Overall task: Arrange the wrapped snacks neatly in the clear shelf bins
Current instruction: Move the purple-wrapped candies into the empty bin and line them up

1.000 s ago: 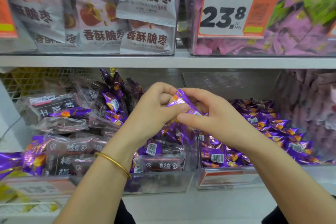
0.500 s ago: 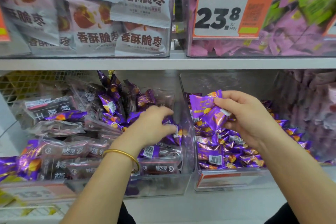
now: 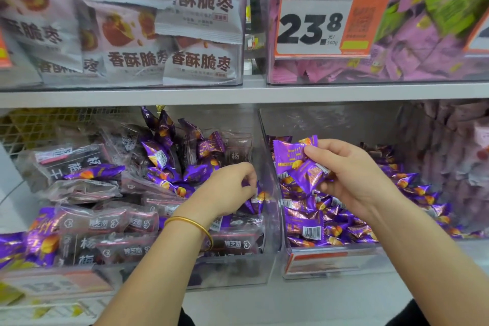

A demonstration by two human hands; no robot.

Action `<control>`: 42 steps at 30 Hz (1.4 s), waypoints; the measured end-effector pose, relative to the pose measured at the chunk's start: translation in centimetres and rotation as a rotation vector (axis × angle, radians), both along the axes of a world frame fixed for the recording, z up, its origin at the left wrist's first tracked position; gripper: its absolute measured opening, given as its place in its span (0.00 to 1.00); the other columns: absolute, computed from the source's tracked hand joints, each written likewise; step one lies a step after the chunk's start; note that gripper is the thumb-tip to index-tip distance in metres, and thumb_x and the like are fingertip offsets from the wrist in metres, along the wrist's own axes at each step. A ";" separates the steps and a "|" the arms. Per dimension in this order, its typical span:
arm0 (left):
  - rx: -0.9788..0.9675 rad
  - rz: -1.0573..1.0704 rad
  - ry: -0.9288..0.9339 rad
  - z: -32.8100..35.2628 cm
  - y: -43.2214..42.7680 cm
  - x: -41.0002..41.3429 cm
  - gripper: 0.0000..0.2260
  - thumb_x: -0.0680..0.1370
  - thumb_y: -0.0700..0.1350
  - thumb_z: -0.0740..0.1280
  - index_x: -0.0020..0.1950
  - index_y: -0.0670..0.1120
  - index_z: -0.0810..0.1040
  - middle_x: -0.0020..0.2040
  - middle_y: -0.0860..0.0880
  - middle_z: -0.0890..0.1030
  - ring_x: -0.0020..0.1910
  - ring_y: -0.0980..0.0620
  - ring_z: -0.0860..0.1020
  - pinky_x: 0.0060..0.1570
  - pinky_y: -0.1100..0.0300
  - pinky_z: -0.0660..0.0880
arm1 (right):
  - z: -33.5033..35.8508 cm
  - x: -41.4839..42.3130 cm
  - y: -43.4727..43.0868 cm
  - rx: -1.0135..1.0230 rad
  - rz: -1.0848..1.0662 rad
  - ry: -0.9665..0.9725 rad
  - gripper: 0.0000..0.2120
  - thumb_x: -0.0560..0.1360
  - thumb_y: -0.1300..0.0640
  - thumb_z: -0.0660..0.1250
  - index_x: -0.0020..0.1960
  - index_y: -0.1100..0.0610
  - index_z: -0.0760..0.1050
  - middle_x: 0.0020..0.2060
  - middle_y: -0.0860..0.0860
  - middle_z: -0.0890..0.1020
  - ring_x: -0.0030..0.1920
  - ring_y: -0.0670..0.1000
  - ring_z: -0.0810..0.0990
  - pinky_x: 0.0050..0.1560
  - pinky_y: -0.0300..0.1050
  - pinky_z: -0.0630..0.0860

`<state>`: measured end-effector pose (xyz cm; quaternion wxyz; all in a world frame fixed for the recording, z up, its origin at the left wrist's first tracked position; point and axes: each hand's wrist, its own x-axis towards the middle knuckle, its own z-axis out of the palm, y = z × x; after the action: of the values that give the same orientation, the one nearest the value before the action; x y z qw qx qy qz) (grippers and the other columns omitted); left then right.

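Lower shelf (image 3: 238, 306): right hand (image 3: 352, 174) grips two purple snacks (image 3: 296, 164).

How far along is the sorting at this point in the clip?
Partly done. The right bin already holds a purple heap. In hand: the right hand grips two purple snacks above it, while the left hand pinches a stray snack in the left bin. Left: many purple strays lie mixed among the dark packets there.
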<state>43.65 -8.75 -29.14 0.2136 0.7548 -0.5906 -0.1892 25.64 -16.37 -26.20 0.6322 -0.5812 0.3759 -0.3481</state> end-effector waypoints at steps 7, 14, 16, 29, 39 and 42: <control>0.053 -0.087 0.024 1.1 0.9 -0.4 0.13 0.76 0.48 0.67 0.60 0.51 0.73 0.56 0.51 0.76 0.54 0.52 0.74 0.54 0.59 0.72 | 0.0 0.5 0.4 0.071 -0.019 -0.031 0.04 0.74 0.59 0.67 0.40 0.55 0.76 0.26 0.48 0.80 0.24 0.44 0.75 0.21 0.35 0.68; -0.072 0.008 -0.025 0.6 0.3 -0.4 0.05 0.73 0.44 0.70 0.41 0.45 0.77 0.42 0.53 0.77 0.38 0.59 0.72 0.31 0.70 0.63 | -0.2 0.5 0.3 0.096 -0.020 -0.050 0.04 0.74 0.59 0.67 0.40 0.56 0.76 0.26 0.49 0.79 0.23 0.44 0.74 0.21 0.35 0.67; -0.122 0.052 -0.001 0.6 0.4 0.0 0.06 0.73 0.40 0.70 0.39 0.46 0.74 0.40 0.54 0.75 0.36 0.60 0.71 0.29 0.71 0.64 | -0.4 0.4 0.2 0.111 -0.018 -0.068 0.04 0.74 0.59 0.67 0.40 0.56 0.77 0.25 0.49 0.79 0.23 0.44 0.74 0.22 0.35 0.68; -0.591 0.205 0.975 3.8 2.0 -1.6 0.15 0.74 0.32 0.67 0.53 0.50 0.77 0.54 0.47 0.80 0.47 0.51 0.78 0.44 0.57 0.75 | 0.2 0.9 1.7 0.427 0.186 -0.386 0.11 0.64 0.58 0.68 0.45 0.61 0.79 0.36 0.55 0.82 0.30 0.48 0.80 0.29 0.38 0.78; -0.724 0.044 1.022 3.4 0.9 -5.2 0.14 0.68 0.39 0.70 0.50 0.53 0.77 0.49 0.51 0.82 0.50 0.53 0.79 0.49 0.60 0.74 | 1.1 -0.7 1.4 0.328 0.286 -0.490 0.12 0.65 0.57 0.68 0.47 0.58 0.74 0.54 0.63 0.79 0.54 0.61 0.80 0.49 0.63 0.78; -0.725 0.024 0.855 3.4 0.7 -5.9 0.14 0.68 0.38 0.73 0.48 0.54 0.77 0.46 0.55 0.82 0.47 0.58 0.79 0.46 0.67 0.74 | 1.0 -1.6 1.4 0.297 0.280 -0.526 0.12 0.65 0.59 0.68 0.48 0.60 0.73 0.52 0.64 0.79 0.48 0.61 0.82 0.42 0.56 0.80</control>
<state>37.77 -8.06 -25.73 0.6820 0.4958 -0.4701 -0.2609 24.00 -15.00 -25.18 0.8272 -0.4190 0.1627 -0.3373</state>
